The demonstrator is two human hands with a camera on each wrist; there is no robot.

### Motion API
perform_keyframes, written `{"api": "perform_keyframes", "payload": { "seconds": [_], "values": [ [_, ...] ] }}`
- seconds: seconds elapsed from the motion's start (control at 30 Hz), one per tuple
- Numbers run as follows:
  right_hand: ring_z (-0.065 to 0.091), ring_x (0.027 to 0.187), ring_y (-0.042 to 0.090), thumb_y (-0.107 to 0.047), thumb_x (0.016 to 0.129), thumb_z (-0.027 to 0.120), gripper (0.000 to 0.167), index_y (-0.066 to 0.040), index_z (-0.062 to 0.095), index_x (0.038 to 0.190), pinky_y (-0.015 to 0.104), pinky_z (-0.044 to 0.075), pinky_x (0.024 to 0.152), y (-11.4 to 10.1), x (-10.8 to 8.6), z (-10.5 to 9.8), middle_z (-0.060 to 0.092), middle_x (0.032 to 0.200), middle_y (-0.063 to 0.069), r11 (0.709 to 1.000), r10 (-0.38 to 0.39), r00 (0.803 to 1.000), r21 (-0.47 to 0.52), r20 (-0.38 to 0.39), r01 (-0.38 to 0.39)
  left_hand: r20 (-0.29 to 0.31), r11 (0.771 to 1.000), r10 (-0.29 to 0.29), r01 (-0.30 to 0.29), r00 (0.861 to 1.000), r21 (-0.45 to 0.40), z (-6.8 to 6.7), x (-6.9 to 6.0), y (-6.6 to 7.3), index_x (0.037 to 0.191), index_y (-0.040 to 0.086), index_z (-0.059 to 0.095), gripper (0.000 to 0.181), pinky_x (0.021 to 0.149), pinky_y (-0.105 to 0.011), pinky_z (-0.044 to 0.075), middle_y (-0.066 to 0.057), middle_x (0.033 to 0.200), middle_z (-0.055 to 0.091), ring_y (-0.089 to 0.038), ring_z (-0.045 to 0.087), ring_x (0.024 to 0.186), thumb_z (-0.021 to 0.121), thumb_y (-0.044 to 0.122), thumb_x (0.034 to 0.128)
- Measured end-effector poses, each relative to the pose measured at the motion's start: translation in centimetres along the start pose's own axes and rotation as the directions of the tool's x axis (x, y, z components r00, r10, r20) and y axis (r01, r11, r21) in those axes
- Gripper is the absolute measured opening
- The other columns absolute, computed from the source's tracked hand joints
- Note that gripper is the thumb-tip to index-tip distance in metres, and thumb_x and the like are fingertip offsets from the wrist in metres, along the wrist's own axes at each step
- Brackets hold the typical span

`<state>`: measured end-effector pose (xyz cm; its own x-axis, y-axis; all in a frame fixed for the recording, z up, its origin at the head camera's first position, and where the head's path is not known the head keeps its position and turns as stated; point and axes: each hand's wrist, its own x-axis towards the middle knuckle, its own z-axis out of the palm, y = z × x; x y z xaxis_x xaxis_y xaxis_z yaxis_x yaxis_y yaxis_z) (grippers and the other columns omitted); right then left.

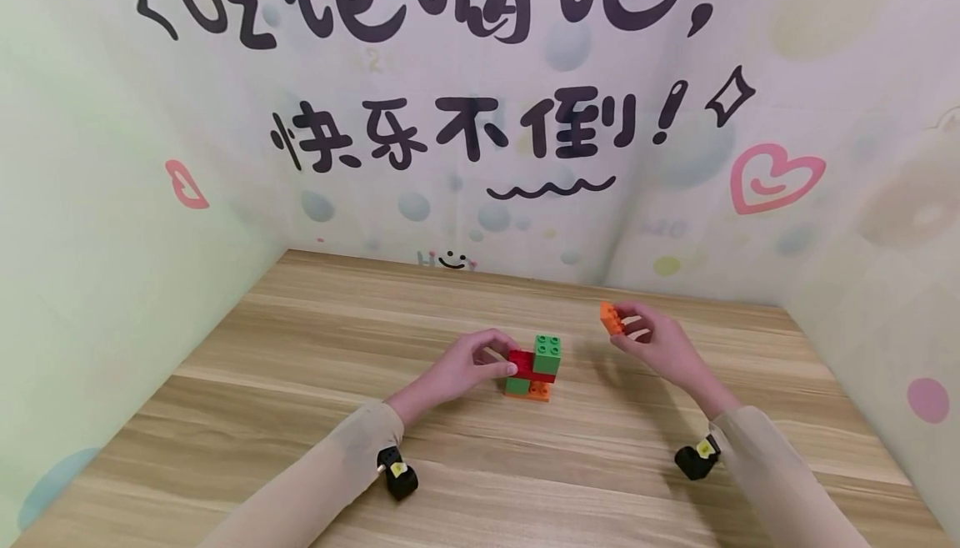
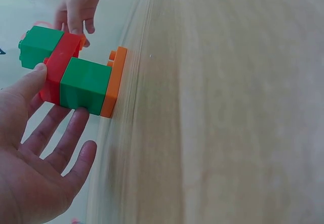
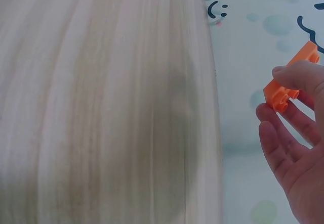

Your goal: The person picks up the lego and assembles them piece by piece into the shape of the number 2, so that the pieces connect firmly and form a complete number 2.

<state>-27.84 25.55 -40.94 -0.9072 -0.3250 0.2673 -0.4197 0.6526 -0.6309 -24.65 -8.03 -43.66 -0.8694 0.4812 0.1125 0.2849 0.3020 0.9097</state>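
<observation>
A small stack of toy building bricks stands on the wooden table: a flat orange brick (image 1: 538, 396) at the bottom, a green brick (image 2: 85, 82) on it, a red brick (image 1: 522, 361) across that, and another green brick (image 1: 547, 354) at the top right. My left hand (image 1: 459, 369) pinches the red brick, its thumb on the near side; the other fingers are partly hidden behind the stack. To the right, my right hand (image 1: 666, 349) holds a thin orange brick (image 3: 305, 53) above the table between thumb and fingers, tilted with its studs toward the palm.
The wooden table (image 1: 330, 323) meets a printed wall covering (image 1: 420, 231) at the back, with walls on both sides. Black wrist cameras hang below the left sleeve (image 1: 401, 475) and the right sleeve (image 1: 780, 465).
</observation>
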Motion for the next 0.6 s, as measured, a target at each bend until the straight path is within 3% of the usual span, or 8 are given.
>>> {"api": "perform_keyframes", "payload": {
  "seconds": [0.33,0.6],
  "values": [
    [0.065,0.095,0.022,-0.019,0.089,0.074,0.045,-0.011,0.06,0.131,0.019,0.053,0.075,-1.1,0.2,-0.3,0.068,0.119,0.013,0.999,-0.034,0.999,-0.021,-0.038,0.033,-0.009,1.0,-0.005,0.005,1.0,0.007,0.1,-0.1,0.0,0.117,0.017,0.066,0.026,0.082,-0.029,0.053,-0.007,0.112,0.07,-0.016,0.066,0.09,0.07,0.024,0.0925],
    [0.061,0.089,0.01,-0.017,0.088,0.075,0.043,-0.013,0.063,0.129,0.018,0.053,0.074,-2.1,0.3,-0.3,0.069,0.113,0.01,0.998,-0.061,0.996,-0.038,-0.061,0.059,-0.009,1.0,-0.006,0.006,1.0,0.006,0.1,-0.1,0.2,0.117,0.017,0.066,0.026,0.083,-0.029,0.053,-0.007,0.112,0.07,-0.019,0.067,0.092,0.07,0.024,0.0925]
  ]
}}
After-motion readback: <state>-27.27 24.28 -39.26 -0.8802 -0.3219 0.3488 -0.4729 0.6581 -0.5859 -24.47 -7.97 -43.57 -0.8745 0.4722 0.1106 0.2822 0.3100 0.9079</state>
